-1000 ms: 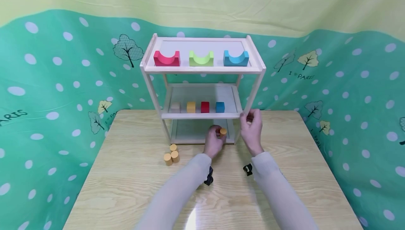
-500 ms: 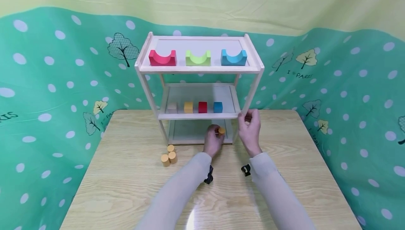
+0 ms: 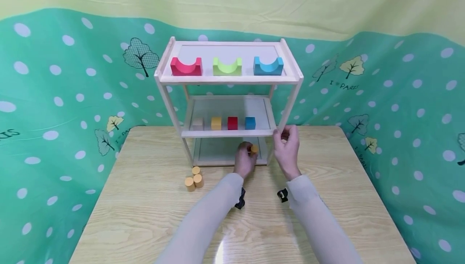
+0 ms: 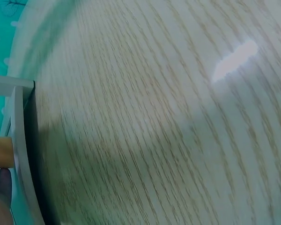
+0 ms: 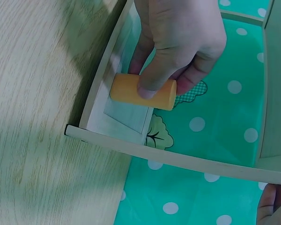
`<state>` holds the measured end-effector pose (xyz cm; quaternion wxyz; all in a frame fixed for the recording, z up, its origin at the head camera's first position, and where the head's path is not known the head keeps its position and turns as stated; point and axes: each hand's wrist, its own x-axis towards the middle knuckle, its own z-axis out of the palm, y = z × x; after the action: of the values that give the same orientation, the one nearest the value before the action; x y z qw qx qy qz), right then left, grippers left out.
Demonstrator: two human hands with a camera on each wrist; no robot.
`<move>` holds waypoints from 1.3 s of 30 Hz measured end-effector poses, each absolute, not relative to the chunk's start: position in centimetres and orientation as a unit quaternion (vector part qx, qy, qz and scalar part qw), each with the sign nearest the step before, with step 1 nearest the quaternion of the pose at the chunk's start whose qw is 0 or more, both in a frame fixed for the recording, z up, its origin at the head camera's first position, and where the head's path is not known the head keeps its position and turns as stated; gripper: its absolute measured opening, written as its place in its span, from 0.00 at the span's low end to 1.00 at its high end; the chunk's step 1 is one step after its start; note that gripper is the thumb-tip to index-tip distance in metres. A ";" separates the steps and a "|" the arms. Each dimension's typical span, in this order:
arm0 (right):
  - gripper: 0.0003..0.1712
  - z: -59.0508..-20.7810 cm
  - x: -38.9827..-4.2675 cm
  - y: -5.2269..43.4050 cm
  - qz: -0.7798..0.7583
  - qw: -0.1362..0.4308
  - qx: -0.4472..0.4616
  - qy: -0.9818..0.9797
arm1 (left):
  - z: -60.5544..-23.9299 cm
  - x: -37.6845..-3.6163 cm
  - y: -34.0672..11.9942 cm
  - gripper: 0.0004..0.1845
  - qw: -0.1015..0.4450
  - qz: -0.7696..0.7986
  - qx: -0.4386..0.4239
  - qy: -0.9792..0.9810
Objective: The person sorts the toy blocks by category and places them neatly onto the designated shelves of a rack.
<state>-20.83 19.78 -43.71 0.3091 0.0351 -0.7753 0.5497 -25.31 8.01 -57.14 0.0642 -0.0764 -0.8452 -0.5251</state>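
Now, left hand [image 3: 244, 163]: low centre of the head view, fingers clamped on an orange wooden cylinder [image 5: 143, 92], held on its side just over the rack's bottom shelf [image 5: 124, 117].
Right hand [image 3: 288, 149]: fingers curled round the rack's front right post [image 3: 289, 106], seemingly to steady it.
Rack [image 3: 229, 79]: pale smooth wood, three tiers; arch blocks on top, cubes in the middle.
Counter [image 3: 152, 215]: glossy wood grain; three more cylinders [image 3: 193, 177] stand clustered left of the rack.

1 shelf rack [image 3: 229, 79]; 3 arch blocks [image 3: 227, 66]; 4 cubes [image 3: 224, 123]; 4 wooden cylinders [image 3: 193, 177]; 2 hands [image 3: 287, 149].
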 end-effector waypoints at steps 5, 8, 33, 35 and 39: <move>0.09 -43.7 -20.9 19.8 0.552 0.314 0.037 -0.771 | -57.0 -25.3 7.9 0.19 0.065 -0.520 -0.082 -0.847; 0.09 -43.8 -20.9 19.7 0.551 0.315 0.041 -0.771 | -57.0 -25.3 7.8 0.19 0.064 -0.516 -0.083 -0.850; 0.10 -46.8 -22.8 20.8 0.558 0.302 0.025 -0.773 | -56.9 -24.3 5.6 0.24 0.034 -0.550 -0.061 -0.832; 0.10 -46.8 -22.7 20.8 0.560 0.297 0.020 -0.773 | -56.5 -24.0 5.4 0.24 0.030 -0.549 -0.068 -0.833; 0.10 -46.7 -22.5 20.9 0.561 0.291 0.015 -0.775 | -55.9 -23.5 5.0 0.23 0.028 -0.550 -0.078 -0.831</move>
<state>-22.47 20.88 -46.71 0.2911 0.0148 -0.7746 0.5613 -23.52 4.99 -55.91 0.0279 -0.0779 -0.8310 -0.5500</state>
